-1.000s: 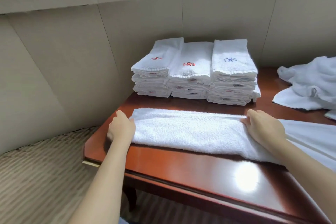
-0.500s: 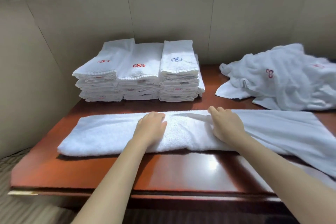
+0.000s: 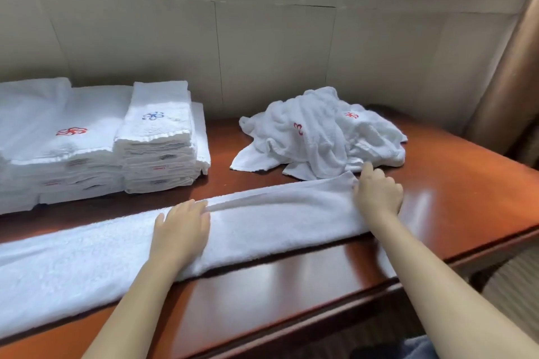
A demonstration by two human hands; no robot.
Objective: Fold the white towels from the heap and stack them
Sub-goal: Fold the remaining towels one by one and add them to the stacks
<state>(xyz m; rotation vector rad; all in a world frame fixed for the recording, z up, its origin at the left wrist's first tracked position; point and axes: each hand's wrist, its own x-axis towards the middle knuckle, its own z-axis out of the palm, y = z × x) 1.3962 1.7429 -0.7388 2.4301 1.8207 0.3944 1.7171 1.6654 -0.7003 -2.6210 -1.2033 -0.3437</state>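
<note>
A long white towel (image 3: 277, 220), folded into a narrow strip, is lying across the front of the wooden table (image 3: 460, 172). The person's left hand (image 3: 182, 230) is pressing flat on the strip near its middle, fingers straight and holding nothing. The right hand (image 3: 377, 195) is resting on the strip's right end with its knuckles bent; whether it is pinching the cloth cannot be told. The heap of unfolded towels (image 3: 320, 134) is sitting just behind that end, and the stacks of folded towels (image 3: 157, 140) are standing at the back left.
</note>
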